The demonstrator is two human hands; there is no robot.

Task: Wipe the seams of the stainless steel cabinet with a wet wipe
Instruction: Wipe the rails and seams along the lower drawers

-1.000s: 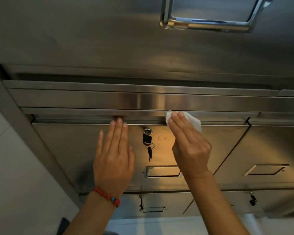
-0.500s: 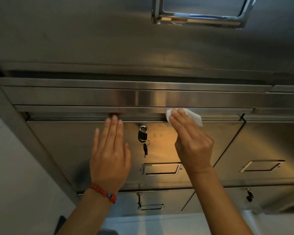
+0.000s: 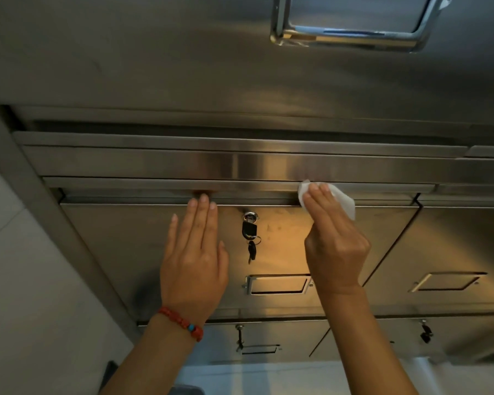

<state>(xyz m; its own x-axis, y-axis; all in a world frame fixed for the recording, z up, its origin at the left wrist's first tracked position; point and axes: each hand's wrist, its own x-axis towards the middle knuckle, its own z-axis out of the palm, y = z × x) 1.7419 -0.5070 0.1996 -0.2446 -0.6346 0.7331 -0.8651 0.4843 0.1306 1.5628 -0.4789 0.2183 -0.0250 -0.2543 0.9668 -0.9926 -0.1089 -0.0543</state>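
Observation:
The stainless steel cabinet fills the view, with a horizontal seam running above a door. My right hand presses a white wet wipe with straight fingers against that seam, right of the lock. My left hand lies flat on the door front with straight fingers, its fingertips at the seam left of the lock. A red bead bracelet sits on my left wrist.
A lock with a black key and hanging key ring sits between my hands. A recessed handle lies below it, another on the right door. A large chrome handle is on the upper panel. Pale floor shows at left.
My right hand has slid the wipe a little to the right along the seam. My left hand stays flat on the door.

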